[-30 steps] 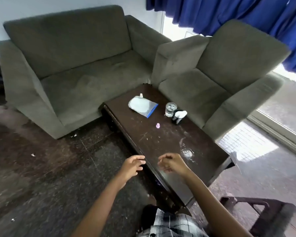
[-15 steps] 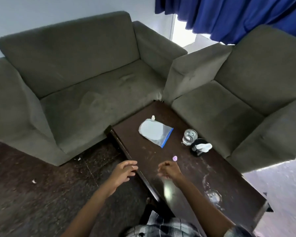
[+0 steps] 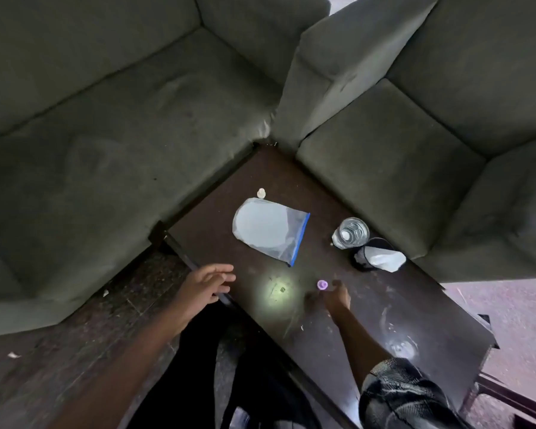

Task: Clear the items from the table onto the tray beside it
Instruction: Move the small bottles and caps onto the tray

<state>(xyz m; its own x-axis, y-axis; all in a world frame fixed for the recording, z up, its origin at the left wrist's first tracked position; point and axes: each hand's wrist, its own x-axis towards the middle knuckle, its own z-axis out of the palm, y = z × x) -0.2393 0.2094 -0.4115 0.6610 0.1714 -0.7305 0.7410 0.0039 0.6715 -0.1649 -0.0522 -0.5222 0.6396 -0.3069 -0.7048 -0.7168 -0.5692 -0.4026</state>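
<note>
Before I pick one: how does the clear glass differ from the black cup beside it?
The glass is see-through; the black cup is dark. The glass has nothing sticking out, while the black cup has crumpled white paper poking from it. The glass sits farther from the person than the black cup. Both sit side by side at the table edge nearest the armchair.

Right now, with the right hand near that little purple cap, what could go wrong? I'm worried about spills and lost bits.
The purple cap is tiny; the right hand, just beside it, could flick it off the table. The glass seems to hold water and stands close beside the black cup, so grabbing either might tip it. The tray is not in view.
</note>
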